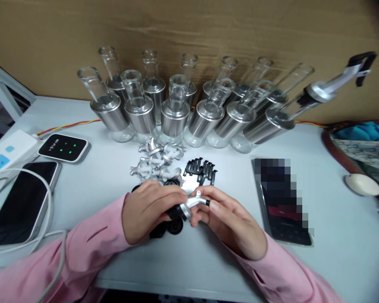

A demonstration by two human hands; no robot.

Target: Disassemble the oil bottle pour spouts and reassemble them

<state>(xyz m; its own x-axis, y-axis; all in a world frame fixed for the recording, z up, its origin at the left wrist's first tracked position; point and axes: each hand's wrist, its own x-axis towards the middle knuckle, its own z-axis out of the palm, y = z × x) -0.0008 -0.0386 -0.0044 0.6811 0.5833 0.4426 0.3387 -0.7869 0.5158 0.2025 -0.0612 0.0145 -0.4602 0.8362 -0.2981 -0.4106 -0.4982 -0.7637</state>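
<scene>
Between my two hands is a silver pour spout (pixel 194 201) with a black stopper base and a black tip, lying nearly level. My left hand (pixel 153 206) wraps round the base. The thumb and fingers of my right hand (pixel 232 216) close on the black tip and the curved neck. Under and beside my left hand lie round black stopper pieces (pixel 174 226), partly covered. Just beyond are a heap of loose silver spouts (pixel 158 162) and a small pile of black levers (pixel 202 169).
Two rows of glass bottles with steel sleeves (pixel 175 120) stand at the back; the rightmost front bottle (pixel 268 126) carries a fitted spout. A phone (pixel 22 202), Wi-Fi device (pixel 65 147) and white cables are left. A dark, partly pixelated phone (pixel 281 227) lies right.
</scene>
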